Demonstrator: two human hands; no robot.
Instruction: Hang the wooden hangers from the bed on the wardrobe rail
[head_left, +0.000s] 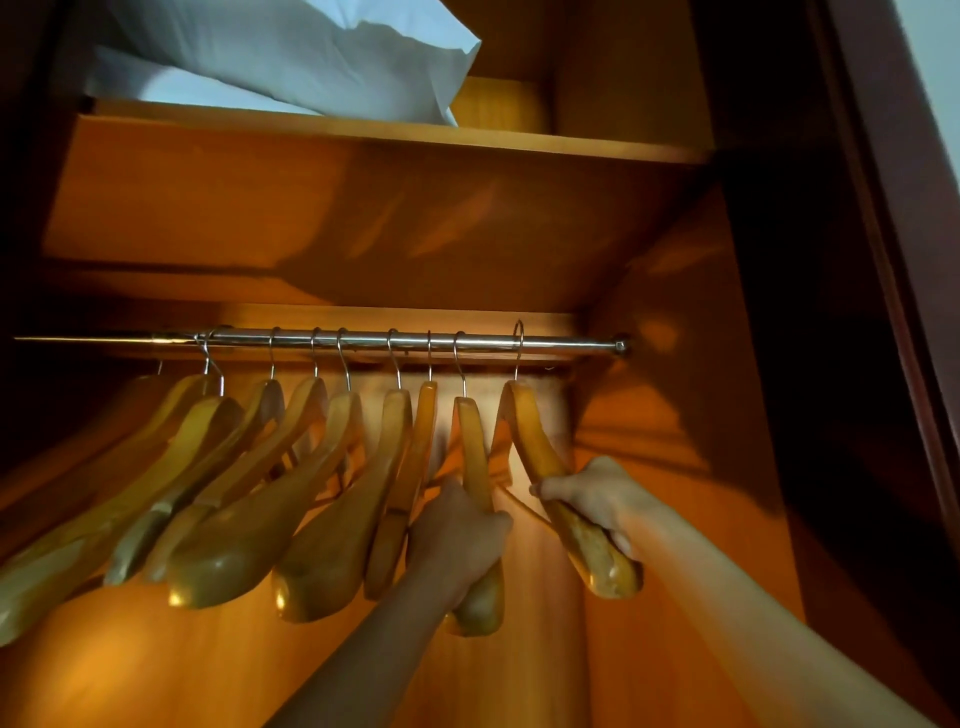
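Observation:
A chrome wardrobe rail (561, 344) runs across the lit wardrobe, and several wooden hangers (322, 493) hang from it in a row. My left hand (457, 540) is closed around the lower arm of the second hanger from the right (470, 441), whose hook sits over the rail. My right hand (597, 499) grips the rightmost hanger (530, 431) by its near arm. That hanger's hook (518, 343) is over the rail near the right end. Both forearms reach up from the bottom of the view.
A wooden shelf (363, 135) lies above the rail with white pillows (291, 57) on it. The wardrobe's right side wall (675, 415) stands close to the rightmost hanger. A dark door frame (883, 260) borders the right. The left part of the rail is in shadow.

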